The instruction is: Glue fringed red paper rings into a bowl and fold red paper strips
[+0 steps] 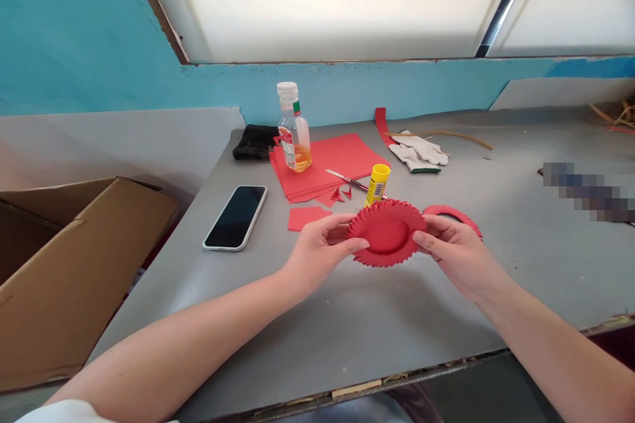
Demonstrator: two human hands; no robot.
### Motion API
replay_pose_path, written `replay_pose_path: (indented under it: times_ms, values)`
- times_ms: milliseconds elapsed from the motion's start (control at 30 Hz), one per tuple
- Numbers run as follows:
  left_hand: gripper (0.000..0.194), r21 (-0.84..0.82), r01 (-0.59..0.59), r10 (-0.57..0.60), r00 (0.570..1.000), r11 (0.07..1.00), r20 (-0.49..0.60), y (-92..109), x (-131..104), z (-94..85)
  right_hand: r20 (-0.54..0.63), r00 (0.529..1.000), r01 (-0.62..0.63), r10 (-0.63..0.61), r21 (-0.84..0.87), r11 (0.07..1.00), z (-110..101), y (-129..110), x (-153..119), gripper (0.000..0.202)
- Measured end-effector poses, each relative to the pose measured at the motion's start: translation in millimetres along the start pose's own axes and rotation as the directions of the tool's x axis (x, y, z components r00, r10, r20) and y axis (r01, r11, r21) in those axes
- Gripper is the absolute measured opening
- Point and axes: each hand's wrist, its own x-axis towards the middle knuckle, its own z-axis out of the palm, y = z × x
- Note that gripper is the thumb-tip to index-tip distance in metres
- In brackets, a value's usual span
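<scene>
A round red paper piece with a pleated, jagged rim and a smooth recessed centre is held up above the grey table. My left hand grips its left edge, thumb on the front and fingers behind. On its right edge, my right hand pinches it the same way. A second red pleated ring lies on the table just behind my right hand. Directly behind the held piece stands a yellow glue stick. Small red folded scraps and a small red sheet lie nearby.
Red paper sheets carry a glass bottle and a utility knife. A phone lies left, a black cloth behind it. White gloves rest at the back. A cardboard box stands left of the table.
</scene>
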Motion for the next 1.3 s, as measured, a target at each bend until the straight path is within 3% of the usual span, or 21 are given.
replay_pose_path:
  times_ms: [133,267,367,567,667,933,1133,1300]
  values:
    - [0.038,0.016,0.029,-0.029,1.0,0.999,0.003,2.7,1.0,-0.5,0.002,0.999,-0.043,0.043,0.088,0.995,0.6,2.6,2.3,0.029]
    - [0.053,-0.001,0.134,-0.134,0.987,0.991,0.092,4.2,2.4,0.6,-0.012,0.994,-0.103,0.107,0.182,0.978,0.9,5.5,6.4,0.021]
    - [0.048,0.026,0.181,-0.183,0.976,0.983,0.116,4.3,2.0,2.2,-0.001,0.99,-0.14,0.144,0.237,0.961,1.1,6.9,7.7,0.018]
    - [0.03,0.059,0.119,-0.118,0.993,0.991,-0.009,3.5,0.5,1.6,0.074,0.989,-0.141,0.128,0.212,0.967,4.0,5.9,5.9,0.028]
    - [0.027,0.092,0.031,-0.024,0.997,0.995,-0.079,1.9,-0.4,0.9,0.104,0.986,-0.148,0.131,0.183,0.972,6.2,6.7,5.4,0.027]
    - [0.027,0.078,-0.043,0.045,0.999,0.996,-0.025,2.6,-2.4,4.6,0.157,0.971,-0.206,0.179,0.18,0.962,9.6,8.7,4.4,0.028]
    - [0.028,-0.006,0.014,-0.014,1.0,1.0,0.014,3.4,-1.7,2.9,-0.004,0.995,-0.098,0.101,0.204,0.974,4.9,10.3,7.0,0.02]
    - [0.032,0.003,0.004,-0.004,1.0,1.0,0.009,-1.0,-0.8,2.4,-0.015,0.994,-0.107,0.111,0.174,0.979,5.6,9.7,5.8,0.013]
